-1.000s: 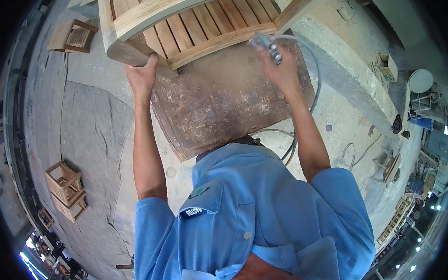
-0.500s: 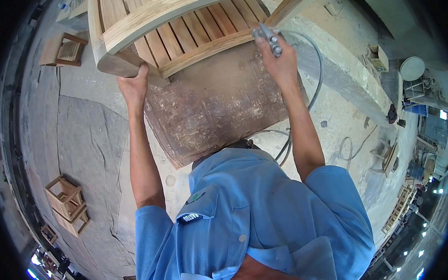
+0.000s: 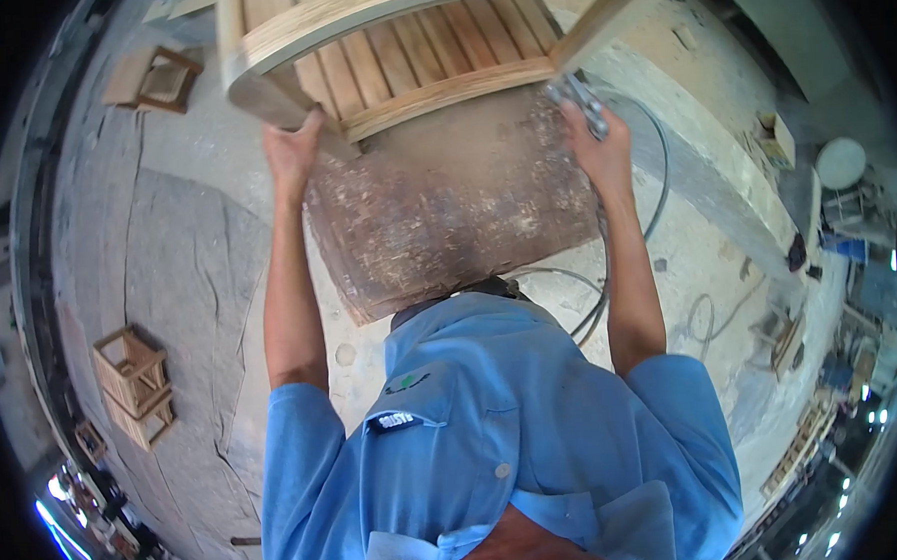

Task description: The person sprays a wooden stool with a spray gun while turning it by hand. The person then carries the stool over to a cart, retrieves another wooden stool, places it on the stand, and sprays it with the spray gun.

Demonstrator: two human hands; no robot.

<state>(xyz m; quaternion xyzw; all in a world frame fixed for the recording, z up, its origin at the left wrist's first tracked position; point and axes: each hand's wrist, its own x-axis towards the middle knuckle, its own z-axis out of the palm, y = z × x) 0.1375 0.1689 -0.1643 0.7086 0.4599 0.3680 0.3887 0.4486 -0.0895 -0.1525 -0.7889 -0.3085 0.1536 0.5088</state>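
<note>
A slatted wooden chair (image 3: 440, 88) rests at the top of the view on a worn brown work surface (image 3: 446, 220). Its left corner post is gripped by my left hand (image 3: 293, 157), the fingers mostly hidden behind the wood. My right hand (image 3: 601, 153) is closed around a metal air gun (image 3: 586, 106) with a hose (image 3: 664, 160) running from it. The gun is slightly blurred and sits just below the chair's front right corner.
Small wooden frames (image 3: 133, 384) stand stacked on the floor at left, and a small slatted wooden piece (image 3: 160, 80) at upper left. A pale ledge (image 3: 713, 158) runs along the right. Beyond it are a cardboard box (image 3: 776, 141) and a round-topped stool (image 3: 842, 163).
My right hand has moved right and down with the air gun, off the chair's front edge. My left hand keeps its hold on the chair's post. The whole view has shifted slightly.
</note>
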